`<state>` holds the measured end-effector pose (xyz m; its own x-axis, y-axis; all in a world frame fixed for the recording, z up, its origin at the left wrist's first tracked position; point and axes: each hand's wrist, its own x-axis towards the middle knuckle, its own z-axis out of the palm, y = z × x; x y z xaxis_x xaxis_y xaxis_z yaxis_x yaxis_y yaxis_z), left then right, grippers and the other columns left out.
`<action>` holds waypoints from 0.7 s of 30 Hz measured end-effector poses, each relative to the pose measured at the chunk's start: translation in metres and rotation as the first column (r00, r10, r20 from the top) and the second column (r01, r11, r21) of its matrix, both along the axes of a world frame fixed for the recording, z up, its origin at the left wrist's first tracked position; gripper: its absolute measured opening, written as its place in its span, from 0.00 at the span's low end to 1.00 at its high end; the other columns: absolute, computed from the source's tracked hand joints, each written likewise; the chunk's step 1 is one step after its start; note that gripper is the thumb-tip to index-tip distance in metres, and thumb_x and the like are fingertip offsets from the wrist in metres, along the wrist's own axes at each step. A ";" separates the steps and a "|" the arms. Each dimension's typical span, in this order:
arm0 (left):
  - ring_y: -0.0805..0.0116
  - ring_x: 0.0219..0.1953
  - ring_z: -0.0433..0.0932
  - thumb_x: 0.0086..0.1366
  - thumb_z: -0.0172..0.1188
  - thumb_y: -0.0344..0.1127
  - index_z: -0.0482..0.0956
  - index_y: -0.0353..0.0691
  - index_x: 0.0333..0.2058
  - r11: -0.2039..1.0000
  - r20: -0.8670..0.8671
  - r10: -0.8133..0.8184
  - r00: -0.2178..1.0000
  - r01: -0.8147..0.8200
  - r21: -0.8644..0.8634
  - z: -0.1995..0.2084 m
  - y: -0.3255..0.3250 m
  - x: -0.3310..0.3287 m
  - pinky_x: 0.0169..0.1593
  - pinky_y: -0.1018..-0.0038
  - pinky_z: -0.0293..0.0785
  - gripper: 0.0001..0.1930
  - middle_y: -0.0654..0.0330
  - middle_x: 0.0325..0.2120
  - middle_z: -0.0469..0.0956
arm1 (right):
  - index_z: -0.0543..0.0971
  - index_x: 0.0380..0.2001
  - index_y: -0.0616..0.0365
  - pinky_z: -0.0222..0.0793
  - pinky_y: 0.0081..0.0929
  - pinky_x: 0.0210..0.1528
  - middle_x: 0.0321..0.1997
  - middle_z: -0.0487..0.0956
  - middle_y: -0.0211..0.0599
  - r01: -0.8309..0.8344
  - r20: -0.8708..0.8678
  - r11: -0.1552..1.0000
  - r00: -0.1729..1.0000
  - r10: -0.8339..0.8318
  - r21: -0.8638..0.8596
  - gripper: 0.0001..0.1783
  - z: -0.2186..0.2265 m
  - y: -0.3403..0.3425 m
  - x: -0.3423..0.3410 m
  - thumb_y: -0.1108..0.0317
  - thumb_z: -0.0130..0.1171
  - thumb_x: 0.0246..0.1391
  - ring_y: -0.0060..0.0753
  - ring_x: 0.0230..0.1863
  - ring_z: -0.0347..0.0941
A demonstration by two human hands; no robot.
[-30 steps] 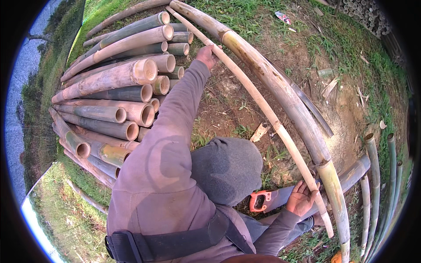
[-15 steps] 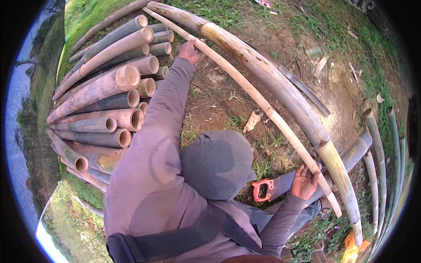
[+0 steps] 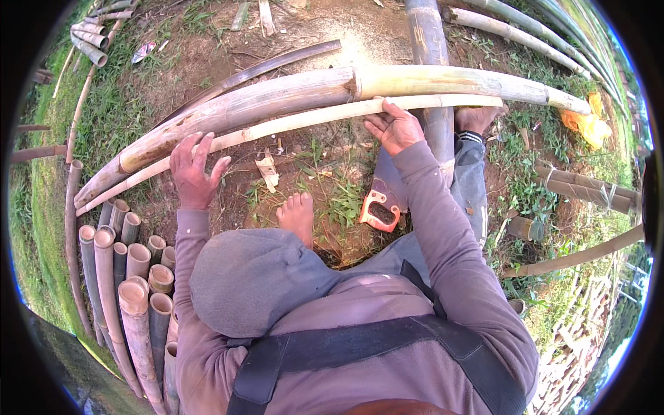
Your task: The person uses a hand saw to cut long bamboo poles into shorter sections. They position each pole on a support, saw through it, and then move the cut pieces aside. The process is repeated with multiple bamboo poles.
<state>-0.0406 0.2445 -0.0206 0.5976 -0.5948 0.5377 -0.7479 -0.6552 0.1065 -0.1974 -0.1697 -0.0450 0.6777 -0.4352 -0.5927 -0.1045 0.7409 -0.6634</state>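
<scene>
Crosswise, slender bamboo strip (image 3: 297, 123) under spread left fingers (image 3: 185, 149), right fingers (image 3: 377, 124) touching it, grip unclear.

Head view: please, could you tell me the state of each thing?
Thick brown-yellow bamboo pole: lying across grey round bamboo pole.
Long thin pale bamboo strip: unbroken, alongside thick pole.
Orange-handled flat saw: unheld.
Cut round bamboo lengths: piled, many ends open.
Thin orange sheet: crumpled.
Left bare hand: open.
Right bare hand: partly open, palm showing.
</scene>
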 end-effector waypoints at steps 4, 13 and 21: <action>0.54 0.51 0.80 0.57 0.75 0.40 0.81 0.54 0.58 0.972 -0.225 -0.107 0.968 0.150 0.183 -0.014 -0.018 0.014 0.56 0.58 0.76 0.28 0.59 0.48 0.81 | 0.78 0.56 0.65 0.81 0.44 0.53 0.54 0.81 0.47 -0.070 0.034 0.997 0.997 0.071 -0.011 0.19 0.006 0.001 0.000 0.63 0.60 0.70 0.47 0.53 0.82; 0.53 0.45 0.82 0.59 0.74 0.33 0.83 0.51 0.57 0.965 -0.229 -0.176 0.957 0.214 0.155 -0.008 -0.028 0.027 0.48 0.60 0.80 0.26 0.56 0.44 0.80 | 0.85 0.45 0.63 0.78 0.44 0.58 0.50 0.86 0.53 -0.935 -0.897 -0.140 0.259 0.358 -0.326 0.34 -0.007 0.033 -0.082 0.38 0.66 0.57 0.52 0.52 0.84; 0.52 0.46 0.82 0.58 0.73 0.30 0.82 0.50 0.57 0.961 -0.242 -0.162 0.957 0.209 0.182 -0.012 -0.020 0.032 0.50 0.59 0.80 0.26 0.55 0.45 0.81 | 0.87 0.48 0.57 0.80 0.46 0.50 0.50 0.88 0.41 -0.853 -0.960 -0.478 0.084 0.269 -0.208 0.15 -0.100 0.097 -0.172 0.64 0.61 0.61 0.43 0.51 0.86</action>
<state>-0.0085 0.2241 -0.0327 0.5565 -0.7894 0.2590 -0.8308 -0.5321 0.1633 -0.3692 -0.0730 -0.1450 0.7331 -0.1053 -0.6719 -0.2993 -0.9371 -0.1797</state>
